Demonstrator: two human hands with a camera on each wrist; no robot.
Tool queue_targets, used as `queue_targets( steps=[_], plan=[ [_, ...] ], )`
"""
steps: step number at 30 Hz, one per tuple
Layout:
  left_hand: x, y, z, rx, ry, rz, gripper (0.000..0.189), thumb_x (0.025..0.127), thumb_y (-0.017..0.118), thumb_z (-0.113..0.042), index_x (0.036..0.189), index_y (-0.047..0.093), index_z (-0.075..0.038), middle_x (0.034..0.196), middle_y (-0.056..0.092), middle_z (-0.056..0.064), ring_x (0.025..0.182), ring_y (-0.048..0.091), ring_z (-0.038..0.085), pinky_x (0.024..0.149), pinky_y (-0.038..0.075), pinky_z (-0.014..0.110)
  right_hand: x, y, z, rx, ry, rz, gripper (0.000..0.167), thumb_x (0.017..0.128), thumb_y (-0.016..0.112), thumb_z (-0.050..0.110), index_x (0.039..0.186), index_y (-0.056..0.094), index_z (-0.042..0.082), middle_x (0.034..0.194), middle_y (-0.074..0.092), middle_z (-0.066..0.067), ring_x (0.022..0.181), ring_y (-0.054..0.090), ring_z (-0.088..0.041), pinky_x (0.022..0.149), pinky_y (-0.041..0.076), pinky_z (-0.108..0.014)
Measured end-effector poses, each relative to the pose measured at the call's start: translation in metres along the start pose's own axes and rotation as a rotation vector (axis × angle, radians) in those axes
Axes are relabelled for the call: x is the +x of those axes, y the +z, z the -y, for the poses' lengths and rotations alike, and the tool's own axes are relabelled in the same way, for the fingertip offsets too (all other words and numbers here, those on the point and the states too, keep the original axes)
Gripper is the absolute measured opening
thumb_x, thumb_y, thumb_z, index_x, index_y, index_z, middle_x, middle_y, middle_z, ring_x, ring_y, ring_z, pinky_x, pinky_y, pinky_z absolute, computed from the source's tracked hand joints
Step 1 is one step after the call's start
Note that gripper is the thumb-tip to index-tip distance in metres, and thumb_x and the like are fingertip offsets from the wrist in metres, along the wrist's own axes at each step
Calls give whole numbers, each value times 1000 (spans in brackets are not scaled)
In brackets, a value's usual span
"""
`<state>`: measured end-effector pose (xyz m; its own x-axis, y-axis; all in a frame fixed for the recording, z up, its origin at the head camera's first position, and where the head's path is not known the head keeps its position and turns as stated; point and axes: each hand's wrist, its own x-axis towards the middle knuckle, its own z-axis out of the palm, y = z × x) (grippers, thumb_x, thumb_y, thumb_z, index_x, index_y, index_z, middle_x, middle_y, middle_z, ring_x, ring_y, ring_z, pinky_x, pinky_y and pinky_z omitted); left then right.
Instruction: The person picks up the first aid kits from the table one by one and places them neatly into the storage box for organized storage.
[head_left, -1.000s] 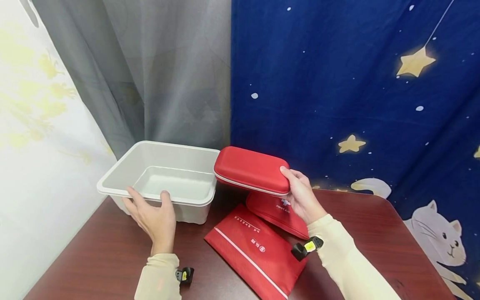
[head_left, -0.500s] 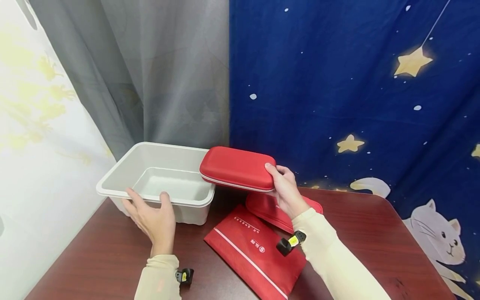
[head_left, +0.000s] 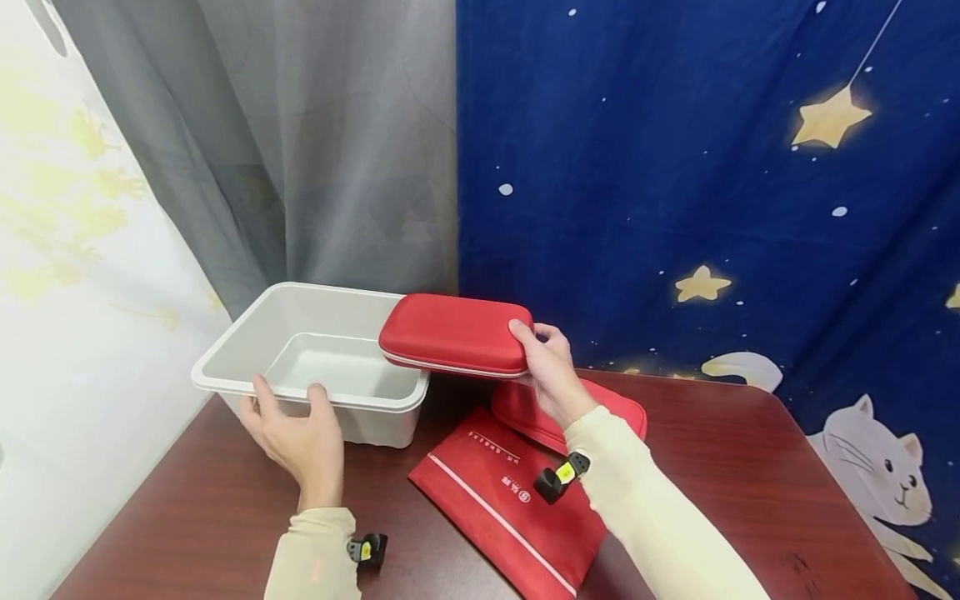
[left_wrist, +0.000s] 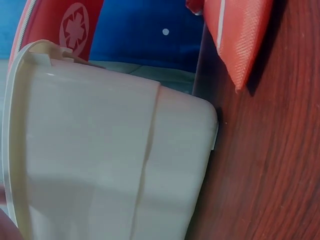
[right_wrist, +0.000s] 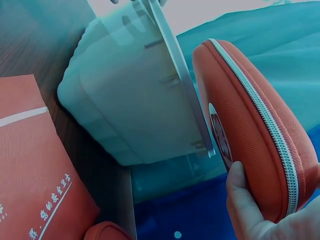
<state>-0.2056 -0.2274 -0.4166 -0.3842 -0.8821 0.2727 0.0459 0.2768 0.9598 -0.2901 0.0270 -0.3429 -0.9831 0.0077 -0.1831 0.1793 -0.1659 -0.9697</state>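
My right hand (head_left: 551, 367) grips the right end of a red zippered hard case (head_left: 457, 333), thumb on top. The case is held up level, its left end over the right rim of a pale grey plastic bin (head_left: 390, 421). In the right wrist view the case's white zipper (right_wrist: 270, 125) runs along its side, and a round white emblem (right_wrist: 220, 130) marks one face. My left hand (head_left: 300, 433) holds the bin's front rim, index finger and thumb tips at the lip and other fingers lower, against the outer wall. The inside of the bin shows only its bare floor.
A flat red bag (head_left: 487, 508) with white lettering and a white stripe lies on the dark red wooden table (head_left: 720, 467). Behind it lies a red pouch (head_left: 607, 404), partly hidden by my right arm. Grey and blue curtains (head_left: 637, 167) hang close behind.
My right hand has carried the red case leftward, from beside the bin to over its right rim. More of the red pouch's right end shows. The left hand and bin have barely moved.
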Motion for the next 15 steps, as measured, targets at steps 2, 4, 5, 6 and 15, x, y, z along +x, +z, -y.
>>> queue_targets(
  steps=[2, 4, 5, 6, 15],
  plan=[
    [0, -1, -1, -12, -8, -21, 67, 86, 62, -18, 150, 45, -9, 151, 36, 12, 140, 32, 20, 114, 25, 36, 0, 4, 0, 1, -4, 3, 57, 95, 65, 29, 138, 37, 4, 115, 60, -22, 77, 70, -18, 68, 59, -39],
    [0, -2, -2, -21, -25, -23, 66, 86, 61, -18, 150, 46, -10, 150, 37, 11, 140, 32, 19, 114, 25, 35, -1, 8, 0, 5, -8, 7, 56, 95, 65, 28, 137, 38, 3, 114, 61, -23, 76, 70, -18, 68, 59, -40],
    [0, -2, -2, -25, -31, -20, 66, 86, 61, -18, 150, 46, -11, 150, 36, 10, 140, 32, 18, 114, 25, 34, -2, 10, 0, 5, -11, 9, 55, 95, 65, 28, 136, 38, 3, 114, 61, -23, 76, 70, -19, 68, 59, -40],
    [0, -3, -2, -29, -36, -17, 65, 87, 60, -18, 150, 46, -12, 151, 36, 10, 140, 31, 18, 114, 24, 34, -2, 12, 0, 9, -15, 13, 54, 95, 65, 27, 136, 38, 3, 114, 61, -23, 76, 70, -19, 68, 59, -41],
    [2, -5, -1, -44, -63, -19, 61, 89, 61, -19, 149, 49, -15, 150, 38, 7, 140, 32, 17, 115, 23, 32, -6, 31, -2, 5, -19, 27, 55, 95, 66, 26, 137, 38, 3, 118, 58, -24, 83, 71, -25, 72, 58, -45]
  ],
)
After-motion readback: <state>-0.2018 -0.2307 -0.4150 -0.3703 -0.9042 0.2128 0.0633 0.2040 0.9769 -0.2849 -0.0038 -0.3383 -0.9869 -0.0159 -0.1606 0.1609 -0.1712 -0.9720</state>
